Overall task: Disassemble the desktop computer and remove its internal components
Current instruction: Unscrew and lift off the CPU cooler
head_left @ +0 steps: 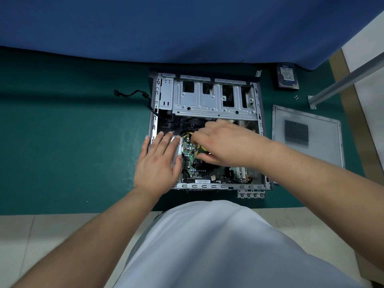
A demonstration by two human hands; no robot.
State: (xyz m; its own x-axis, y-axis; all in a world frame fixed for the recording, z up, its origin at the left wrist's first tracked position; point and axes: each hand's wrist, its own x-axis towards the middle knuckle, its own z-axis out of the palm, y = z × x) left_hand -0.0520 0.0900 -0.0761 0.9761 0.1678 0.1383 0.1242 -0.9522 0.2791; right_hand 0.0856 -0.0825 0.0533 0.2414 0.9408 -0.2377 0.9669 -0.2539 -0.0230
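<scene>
- Head view: computer case (207, 96) lies open on its side on the green mat (72, 142), straight ahead of you, motherboard (193, 169) facing up in its near half.
- Your left hand (158, 161) is spread flat, fingers straight, pressing on the case's left edge and the pale part just inside it to steady the box.
- Your right hand (224, 142) reaches across the board, fingers curled down among the yellow and black cables (187, 134); what exactly it pinches is hidden under the fingers.
- Side panel (307, 136) lies to the right, apart from the case; a hard drive (287, 77) sits beyond it, with small screws (296, 97) nearby. A loose black cable (133, 93) trails out on the left.
- Judged from this, you are at the cable-unplugging step, drive already out. Next, pull the connector straight, not by the wires, and keep the left hand bracing.
</scene>
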